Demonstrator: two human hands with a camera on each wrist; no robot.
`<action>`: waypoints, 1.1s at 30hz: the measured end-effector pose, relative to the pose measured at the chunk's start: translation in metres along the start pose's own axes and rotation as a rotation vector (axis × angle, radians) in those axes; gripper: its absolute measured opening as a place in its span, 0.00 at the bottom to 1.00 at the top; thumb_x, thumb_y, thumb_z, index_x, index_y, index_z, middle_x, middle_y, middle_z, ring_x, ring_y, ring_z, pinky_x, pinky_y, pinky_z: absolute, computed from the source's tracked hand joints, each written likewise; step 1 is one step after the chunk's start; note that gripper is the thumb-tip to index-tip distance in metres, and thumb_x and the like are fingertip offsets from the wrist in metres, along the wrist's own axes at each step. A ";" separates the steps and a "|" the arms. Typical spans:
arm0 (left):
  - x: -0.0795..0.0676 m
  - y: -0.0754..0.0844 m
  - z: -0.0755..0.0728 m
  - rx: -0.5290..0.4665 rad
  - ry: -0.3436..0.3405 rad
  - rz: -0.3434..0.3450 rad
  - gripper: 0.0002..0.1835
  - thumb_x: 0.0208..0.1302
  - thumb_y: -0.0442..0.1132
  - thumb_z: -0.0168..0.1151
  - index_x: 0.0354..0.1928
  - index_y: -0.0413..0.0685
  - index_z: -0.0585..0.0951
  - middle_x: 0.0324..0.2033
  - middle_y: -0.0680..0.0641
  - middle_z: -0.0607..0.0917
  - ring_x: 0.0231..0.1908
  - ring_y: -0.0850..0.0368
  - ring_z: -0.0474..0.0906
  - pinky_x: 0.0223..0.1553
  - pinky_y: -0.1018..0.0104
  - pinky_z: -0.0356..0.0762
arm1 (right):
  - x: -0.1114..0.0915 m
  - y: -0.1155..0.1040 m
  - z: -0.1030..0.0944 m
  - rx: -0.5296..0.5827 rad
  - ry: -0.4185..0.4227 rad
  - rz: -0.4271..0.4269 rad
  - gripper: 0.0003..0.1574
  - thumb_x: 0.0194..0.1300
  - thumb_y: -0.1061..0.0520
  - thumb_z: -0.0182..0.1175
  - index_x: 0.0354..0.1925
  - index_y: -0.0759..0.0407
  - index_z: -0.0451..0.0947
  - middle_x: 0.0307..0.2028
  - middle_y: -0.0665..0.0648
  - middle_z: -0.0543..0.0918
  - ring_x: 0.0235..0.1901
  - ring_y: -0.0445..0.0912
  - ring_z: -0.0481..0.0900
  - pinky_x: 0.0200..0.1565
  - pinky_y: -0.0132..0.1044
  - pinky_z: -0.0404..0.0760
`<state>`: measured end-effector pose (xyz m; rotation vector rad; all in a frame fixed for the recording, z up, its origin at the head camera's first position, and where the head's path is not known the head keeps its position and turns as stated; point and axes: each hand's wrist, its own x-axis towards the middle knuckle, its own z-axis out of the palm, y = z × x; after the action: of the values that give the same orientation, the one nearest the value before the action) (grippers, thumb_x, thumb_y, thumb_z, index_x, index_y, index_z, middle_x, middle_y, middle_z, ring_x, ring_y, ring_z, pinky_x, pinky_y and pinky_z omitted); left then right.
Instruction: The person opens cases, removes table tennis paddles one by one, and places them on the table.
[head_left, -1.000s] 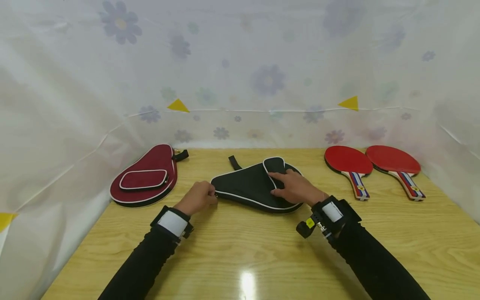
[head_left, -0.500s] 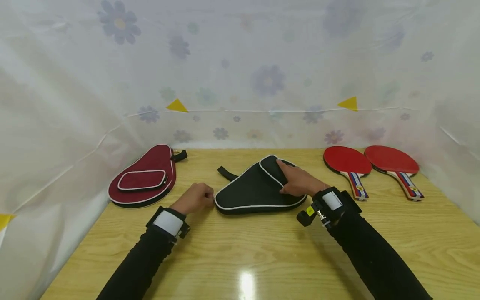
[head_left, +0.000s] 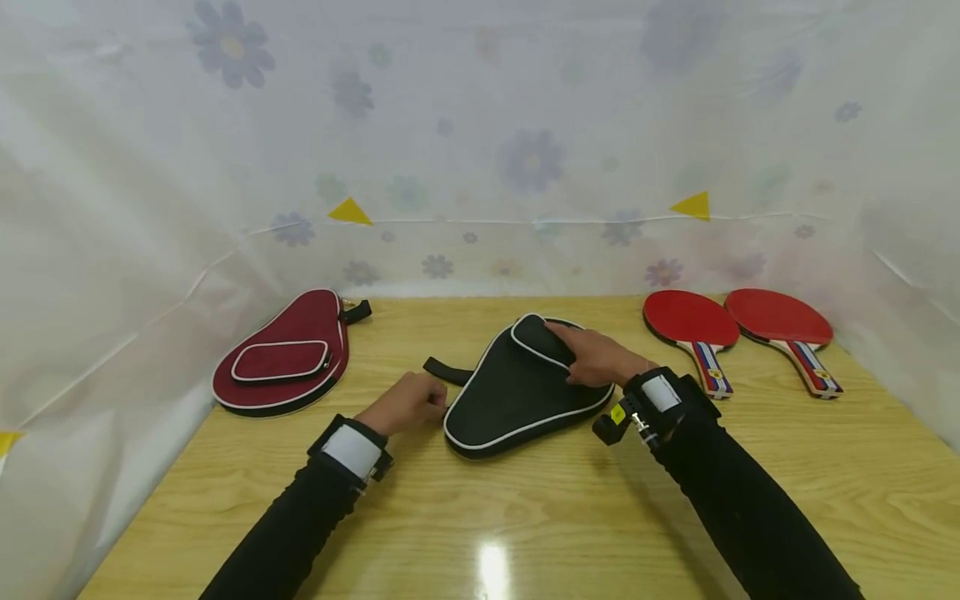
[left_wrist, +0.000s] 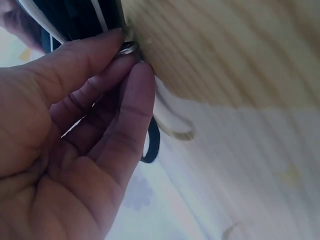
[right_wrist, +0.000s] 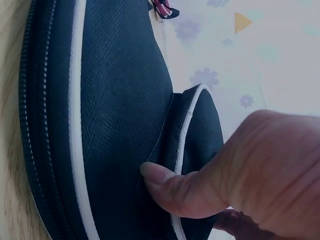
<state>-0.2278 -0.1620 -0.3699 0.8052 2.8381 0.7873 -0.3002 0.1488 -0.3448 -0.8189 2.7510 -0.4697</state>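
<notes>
A black table tennis paddle case [head_left: 510, 400] with white piping lies at the middle of the table, its narrow end pointing front left. By that end's left edge my left hand [head_left: 409, 403] pinches a small metal zipper pull [left_wrist: 129, 48] between thumb and fingers. My right hand [head_left: 598, 357] grips the case at its raised front pocket [right_wrist: 200, 135], thumb on the near side and fingers mostly hidden behind. Zipper teeth [right_wrist: 45, 75] run along the case's side and look closed there. A black wrist strap [head_left: 447, 372] sticks out from the left edge.
A dark red paddle case [head_left: 300, 325] with its own pocket lies at the back left. Two red paddles, one [head_left: 692, 318] beside the other [head_left: 780, 317], lie at the back right. Behind the wooden table [head_left: 420, 533] hangs a flowered white sheet [head_left: 480, 150].
The black case has turned, its narrow end swinging toward the front. My right hand has shifted its grip across the pocket. The left hand stays by the narrow end, moving slightly right.
</notes>
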 end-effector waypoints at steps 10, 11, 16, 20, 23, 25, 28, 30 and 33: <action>-0.001 0.003 0.006 0.002 -0.029 0.016 0.16 0.60 0.23 0.64 0.19 0.42 0.73 0.18 0.58 0.66 0.21 0.65 0.63 0.25 0.73 0.59 | -0.014 -0.019 0.006 0.033 0.105 0.186 0.45 0.68 0.63 0.61 0.78 0.63 0.54 0.67 0.82 0.58 0.62 0.76 0.58 0.53 0.65 0.73; -0.001 0.003 0.006 0.006 -0.038 0.014 0.15 0.61 0.24 0.64 0.19 0.42 0.73 0.18 0.58 0.66 0.21 0.65 0.63 0.26 0.73 0.59 | -0.017 -0.023 0.007 0.045 0.127 0.230 0.44 0.69 0.61 0.61 0.77 0.64 0.54 0.66 0.83 0.57 0.62 0.77 0.57 0.53 0.66 0.73; -0.001 0.002 0.005 0.060 -0.043 0.054 0.14 0.63 0.25 0.65 0.21 0.43 0.75 0.19 0.57 0.69 0.22 0.65 0.64 0.26 0.73 0.62 | -0.022 -0.029 0.011 0.076 0.161 0.327 0.48 0.71 0.51 0.62 0.73 0.78 0.53 0.64 0.86 0.59 0.59 0.77 0.67 0.56 0.65 0.73; -0.002 0.003 0.005 0.106 -0.027 0.121 0.12 0.62 0.26 0.66 0.22 0.43 0.78 0.21 0.56 0.70 0.26 0.65 0.63 0.29 0.73 0.63 | -0.017 -0.019 0.009 0.112 0.139 0.287 0.50 0.70 0.48 0.64 0.72 0.79 0.54 0.64 0.83 0.62 0.59 0.72 0.70 0.59 0.61 0.73; -0.003 0.004 0.005 0.116 -0.025 0.164 0.11 0.61 0.26 0.68 0.23 0.43 0.78 0.23 0.55 0.69 0.28 0.64 0.62 0.30 0.73 0.62 | -0.014 -0.012 0.008 0.142 0.129 0.243 0.50 0.70 0.49 0.64 0.74 0.76 0.53 0.64 0.81 0.63 0.61 0.70 0.69 0.62 0.61 0.70; -0.002 0.004 0.004 0.102 -0.027 0.195 0.11 0.60 0.26 0.69 0.23 0.43 0.78 0.23 0.54 0.70 0.28 0.65 0.62 0.31 0.73 0.63 | -0.011 -0.008 0.007 0.155 0.122 0.220 0.49 0.71 0.50 0.63 0.75 0.73 0.53 0.64 0.80 0.63 0.61 0.69 0.69 0.63 0.61 0.68; -0.001 0.005 0.005 0.063 -0.035 0.228 0.11 0.58 0.25 0.69 0.23 0.41 0.79 0.22 0.53 0.74 0.27 0.66 0.64 0.31 0.73 0.65 | -0.007 -0.004 0.006 0.159 0.114 0.185 0.46 0.71 0.53 0.63 0.75 0.71 0.55 0.63 0.79 0.62 0.61 0.69 0.68 0.64 0.61 0.67; 0.000 0.007 0.006 0.043 -0.046 0.239 0.10 0.57 0.25 0.69 0.23 0.41 0.79 0.22 0.53 0.75 0.27 0.66 0.66 0.32 0.72 0.67 | -0.003 -0.003 0.007 0.143 0.115 0.159 0.43 0.72 0.55 0.63 0.75 0.70 0.56 0.64 0.80 0.62 0.62 0.69 0.68 0.63 0.61 0.68; 0.000 0.010 0.007 0.035 -0.061 0.238 0.09 0.57 0.26 0.71 0.25 0.41 0.80 0.23 0.53 0.76 0.28 0.66 0.67 0.33 0.72 0.69 | 0.001 -0.003 0.009 0.098 0.138 0.112 0.39 0.72 0.58 0.62 0.73 0.70 0.60 0.62 0.80 0.64 0.60 0.69 0.69 0.61 0.59 0.70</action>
<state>-0.2211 -0.1512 -0.3710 1.1670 2.7421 0.7266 -0.2970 0.1441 -0.3520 -0.6269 2.8533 -0.6545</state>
